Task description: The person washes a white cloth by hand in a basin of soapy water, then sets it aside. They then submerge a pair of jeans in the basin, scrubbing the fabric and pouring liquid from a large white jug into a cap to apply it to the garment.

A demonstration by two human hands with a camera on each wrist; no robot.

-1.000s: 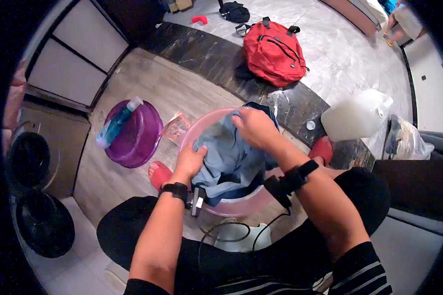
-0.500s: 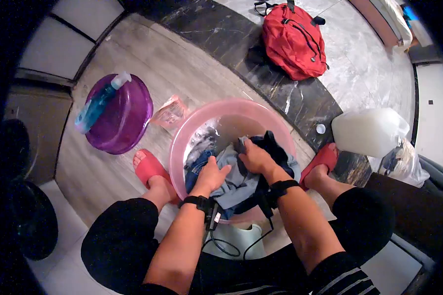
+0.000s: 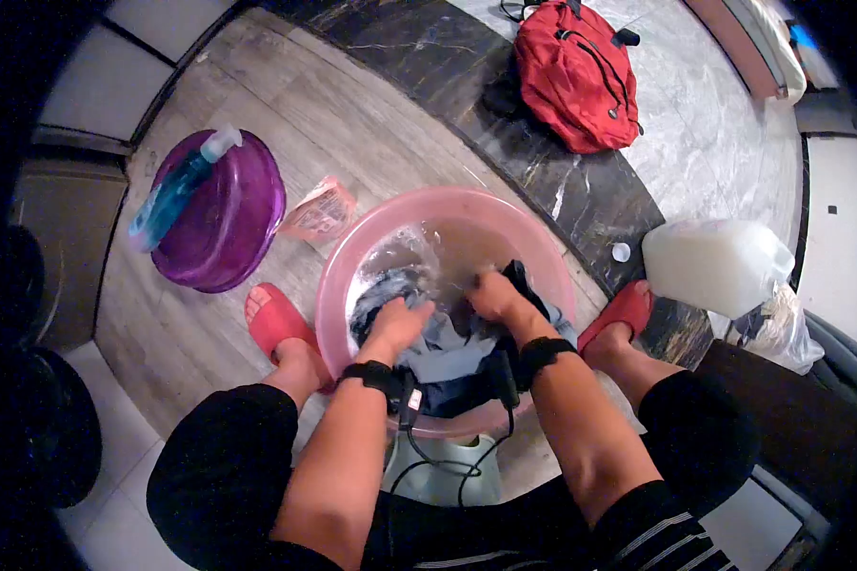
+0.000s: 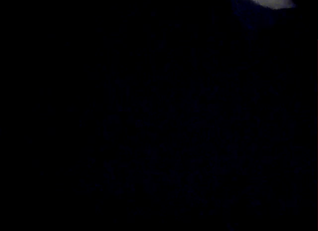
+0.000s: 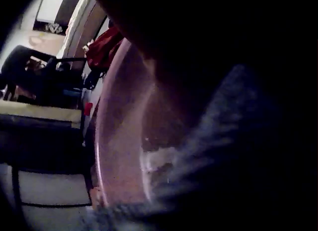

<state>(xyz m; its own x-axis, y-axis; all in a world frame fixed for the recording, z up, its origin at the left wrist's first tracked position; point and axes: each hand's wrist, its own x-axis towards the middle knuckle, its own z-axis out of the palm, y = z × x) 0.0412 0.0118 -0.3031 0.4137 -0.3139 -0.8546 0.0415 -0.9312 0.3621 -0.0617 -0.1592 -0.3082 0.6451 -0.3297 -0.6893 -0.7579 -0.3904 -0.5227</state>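
In the head view a pink basin (image 3: 343, 257) of murky water stands on the floor between the person's feet. Wet clothes lie bunched in its near half: a grey-blue garment (image 3: 448, 364) and a dark one (image 3: 448, 398). My left hand (image 3: 400, 328) grips the bunched cloth on the left side, its fingertips hidden in the folds. My right hand (image 3: 495, 299), slightly blurred, holds cloth on the right with curled fingers. The left wrist view is almost black. Basin wall (image 5: 121, 141) and blurred cloth (image 5: 198, 146) show in the right wrist view.
A purple basin (image 3: 248, 209) with a bottle of blue liquid (image 3: 176, 195) across it sits left, beside a pink packet (image 3: 321, 211). Red slippers (image 3: 281, 324) flank the pink basin. To the right are a white jug (image 3: 714, 262) and bottle cap (image 3: 621, 252); a red backpack (image 3: 581, 81) lies behind.
The grey-blue garment, held up over the basin a second ago, has been lowered into the water. Both hands moved down with it, and the cloth on the left has shifted and splashed.
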